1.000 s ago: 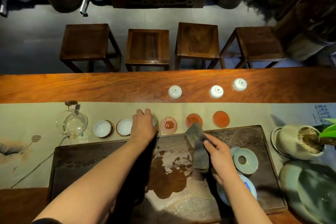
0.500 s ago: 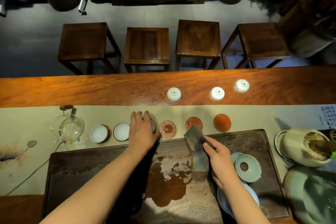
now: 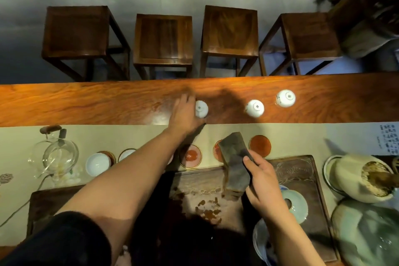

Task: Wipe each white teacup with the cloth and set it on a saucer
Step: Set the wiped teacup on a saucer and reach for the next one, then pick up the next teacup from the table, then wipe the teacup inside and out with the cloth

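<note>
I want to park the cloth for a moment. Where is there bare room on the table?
The wooden table is bare left of the left hand, which reaches the nearest upturned teacup. The runner is bare between the glass pitcher and that arm. Crowded: the saucer row and the tray's right side.

I can read nothing here. The pale runner (image 3: 323, 134) on the worktop carries columns of small dark characters (image 3: 389, 138) at its right edge, too blurred to make out. The 3 upturned teacups (image 3: 255, 108) bear small blue base marks, also illegible.
</note>
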